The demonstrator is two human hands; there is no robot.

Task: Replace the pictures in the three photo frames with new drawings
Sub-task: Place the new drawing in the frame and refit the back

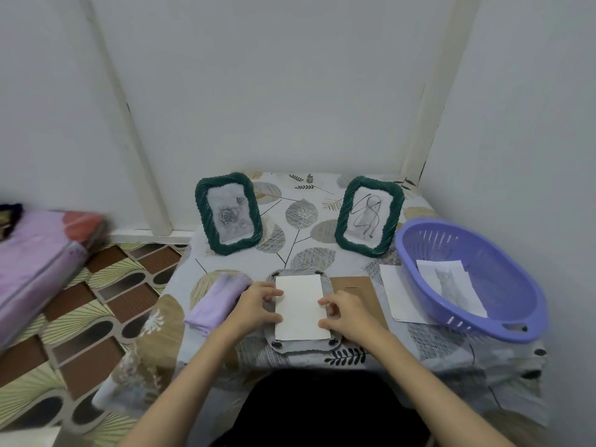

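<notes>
Face-down frame with grey back and black clips (298, 345) lies at near table edge; white rectangular paper sheet (301, 306) rests on its back. Left hand (258, 306) and right hand (346, 312) pinch sheet's side edges, fingers curled, seating it. Brown cardboard backing (354, 287) just right of frame, not yet refitted. Behind frame, two green rope-rimmed frames (229, 214) (369, 216) stand upright, holding drawings. Judgement: roughly last frame underway; backing, clips remain.

Dark green twisted frames (228, 213); lilac basket (471, 279); lavender cloth (219, 300); leaf-print tablecloth (300, 217); brown backing board (358, 291).
</notes>
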